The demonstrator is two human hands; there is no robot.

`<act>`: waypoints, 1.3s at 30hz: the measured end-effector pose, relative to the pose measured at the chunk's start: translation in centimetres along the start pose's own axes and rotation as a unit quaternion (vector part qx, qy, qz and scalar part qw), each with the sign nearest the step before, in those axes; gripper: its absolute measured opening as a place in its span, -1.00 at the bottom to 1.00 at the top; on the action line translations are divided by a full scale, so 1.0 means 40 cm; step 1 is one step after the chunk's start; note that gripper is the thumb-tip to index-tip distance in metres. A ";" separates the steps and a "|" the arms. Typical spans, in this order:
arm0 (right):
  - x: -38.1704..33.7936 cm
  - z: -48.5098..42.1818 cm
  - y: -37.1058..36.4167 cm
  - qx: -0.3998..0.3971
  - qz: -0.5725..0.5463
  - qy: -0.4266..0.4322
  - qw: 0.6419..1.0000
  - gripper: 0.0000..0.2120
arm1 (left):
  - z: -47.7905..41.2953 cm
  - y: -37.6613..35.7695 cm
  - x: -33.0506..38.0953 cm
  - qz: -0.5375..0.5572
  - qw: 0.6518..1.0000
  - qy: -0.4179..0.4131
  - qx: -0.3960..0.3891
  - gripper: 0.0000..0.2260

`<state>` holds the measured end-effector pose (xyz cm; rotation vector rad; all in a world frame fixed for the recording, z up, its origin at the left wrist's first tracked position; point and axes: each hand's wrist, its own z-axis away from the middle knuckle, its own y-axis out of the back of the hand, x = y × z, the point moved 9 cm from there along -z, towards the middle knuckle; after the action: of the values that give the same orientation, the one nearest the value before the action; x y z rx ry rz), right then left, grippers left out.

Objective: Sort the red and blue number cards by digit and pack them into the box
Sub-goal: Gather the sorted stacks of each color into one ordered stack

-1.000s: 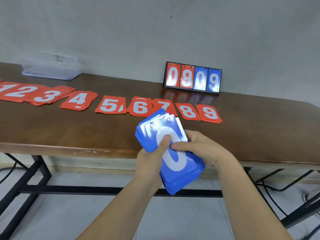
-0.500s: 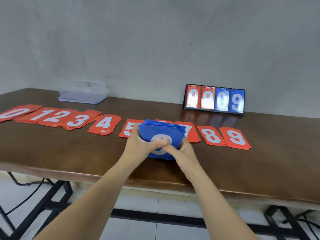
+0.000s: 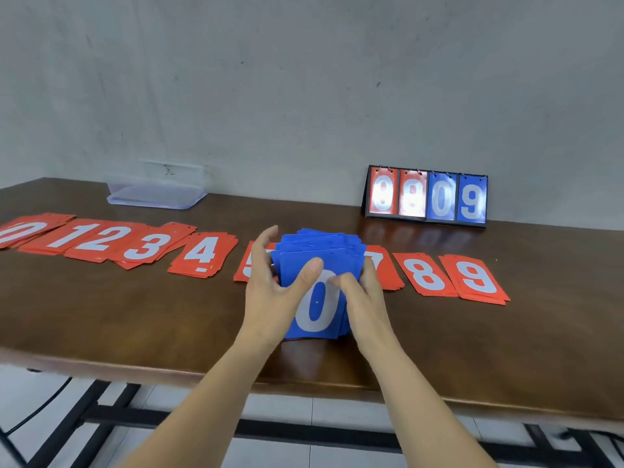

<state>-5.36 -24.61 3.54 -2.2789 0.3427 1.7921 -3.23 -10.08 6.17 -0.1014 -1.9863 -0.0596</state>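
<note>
Head view: the stack of blue cards (image 3: 317, 255), a white 0 on top, sits mid-tabletop (image 3: 135, 315), overlapping the row of red cards (image 3: 202, 255) laid 0 to 9. The left hand (image 3: 270, 292) grips its left side, thumb on top. The right hand (image 3: 368, 298) curls round its right side. The clear box (image 3: 155, 192) stands at the back edge, towards the left.

Card stack (image 3: 319, 265) before card row (image 3: 202, 253)

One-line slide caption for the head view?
Left hand and right hand hold the blue card stack, 0 on top, before red piles sorted by digit.
</note>
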 end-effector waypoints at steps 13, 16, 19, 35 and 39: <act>-0.041 0.013 -0.037 0.041 -0.035 0.056 0.997 -0.84 | 0.000 0.005 0.037 0.010 0.996 -0.003 0.089 -0.49; -0.063 0.012 -0.049 0.056 -0.085 0.065 0.993 -0.84 | -0.017 -0.004 0.032 0.022 0.990 0.056 0.125 -0.54; -0.066 -0.010 -0.038 0.104 -0.097 0.033 0.989 -0.71 | -0.037 -0.007 0.006 0.010 0.985 0.096 0.140 -0.75; -0.033 -0.008 -0.045 0.157 -0.067 0.070 0.983 -0.47 | -0.013 -0.020 -0.013 0.039 0.994 -0.003 0.100 -0.55; 0.014 0.008 -0.060 0.132 -0.041 0.056 0.989 -0.58 | -0.005 -0.002 -0.071 0.009 0.995 0.007 0.095 -0.48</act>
<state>-4.78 -22.26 3.00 -2.1754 0.4682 1.4851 -1.92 -10.31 3.66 0.0031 -1.9667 0.1395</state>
